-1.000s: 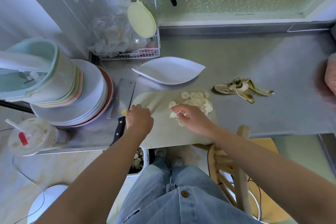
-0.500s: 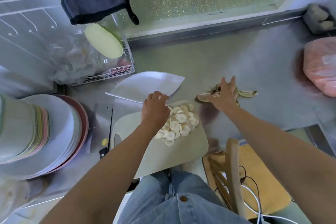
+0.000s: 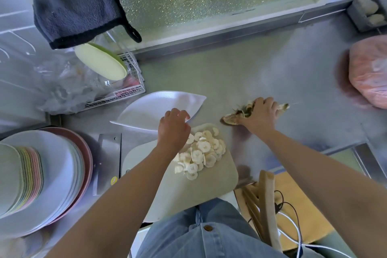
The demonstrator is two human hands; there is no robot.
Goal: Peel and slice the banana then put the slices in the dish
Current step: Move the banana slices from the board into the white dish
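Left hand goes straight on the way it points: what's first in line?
The white dish. The left hand points at its near rim, curled fingers right at the edge; whether they touch is unclear.

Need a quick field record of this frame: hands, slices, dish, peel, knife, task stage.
left hand: fingers curled at near rim of white leaf-shaped dish; grip unclear
right hand: grips browned banana peel on steel counter
banana slices: piled on pale plastic cutting board
dish contents: none visible
knife: steel cleaver lying left of board, untouched
stage: sliced, not yet transferred
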